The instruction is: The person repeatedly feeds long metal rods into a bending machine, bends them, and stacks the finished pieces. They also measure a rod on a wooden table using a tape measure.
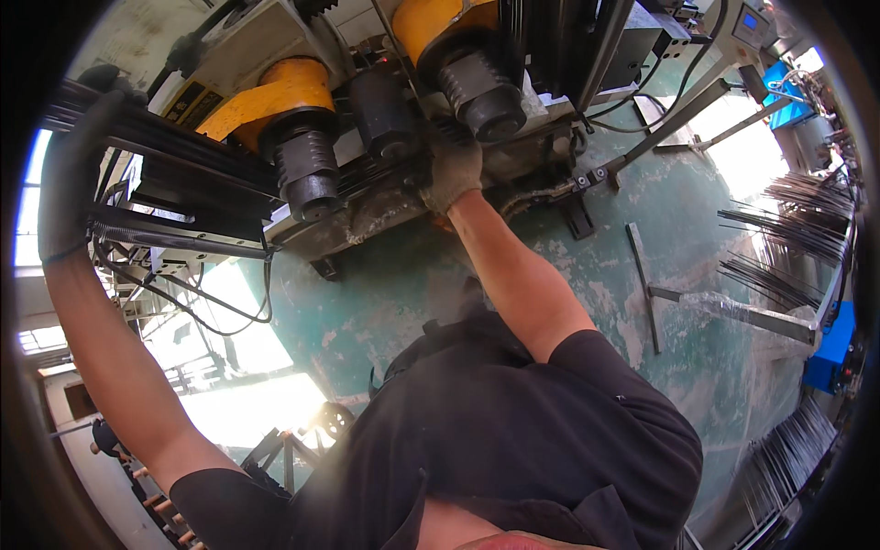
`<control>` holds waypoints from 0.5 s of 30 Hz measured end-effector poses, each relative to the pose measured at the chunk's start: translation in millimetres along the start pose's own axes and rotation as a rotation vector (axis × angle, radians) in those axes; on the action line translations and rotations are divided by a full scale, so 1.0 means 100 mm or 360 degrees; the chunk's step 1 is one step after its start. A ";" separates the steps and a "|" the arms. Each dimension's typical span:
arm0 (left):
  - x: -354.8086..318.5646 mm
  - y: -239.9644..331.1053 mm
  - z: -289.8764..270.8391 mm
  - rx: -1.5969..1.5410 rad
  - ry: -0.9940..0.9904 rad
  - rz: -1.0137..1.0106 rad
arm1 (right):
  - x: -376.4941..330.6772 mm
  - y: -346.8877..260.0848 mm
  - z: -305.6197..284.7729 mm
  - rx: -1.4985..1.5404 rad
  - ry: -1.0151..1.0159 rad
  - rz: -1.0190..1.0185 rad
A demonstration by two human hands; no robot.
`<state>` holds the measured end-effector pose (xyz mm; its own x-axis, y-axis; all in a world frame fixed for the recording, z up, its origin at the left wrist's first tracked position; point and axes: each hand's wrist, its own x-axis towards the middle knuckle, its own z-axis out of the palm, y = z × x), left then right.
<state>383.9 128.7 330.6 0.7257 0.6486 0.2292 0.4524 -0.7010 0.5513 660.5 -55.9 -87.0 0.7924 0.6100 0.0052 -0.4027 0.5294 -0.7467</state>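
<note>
Likely stiff and heavy, dark bars (pixel 197 158) are clasped by the left hand (pixel 71 179), best held far left; the grip of the right hand (pixel 455 170) cannot be told

Nearer blue box (pixel 836 344): beyond it, dark rods (pixel 797 232); before it, pale rods (pixel 788 454); to its left, metal bar (pixel 644 289).

So the floor (pixel 715 367) is this scuffed teal-green paint worn through in pale patches, with harsh bright light (pixel 243 403) blowing out areas at left and upper right, glowing windows (pixel 32 202) far left, blue boxes (pixel 830 346) far right.
</note>
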 end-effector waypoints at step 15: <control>-1.17 0.45 -0.20 0.0452 0.0069 0.0354 | -0.66 -0.70 0.04 -0.0340 0.0057 0.0247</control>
<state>308.8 27.1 344.5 0.8028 0.4788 0.3553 0.4165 -0.8768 0.2405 635.3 -131.0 -32.4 0.7459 0.6509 -0.1411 -0.4180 0.2926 -0.8601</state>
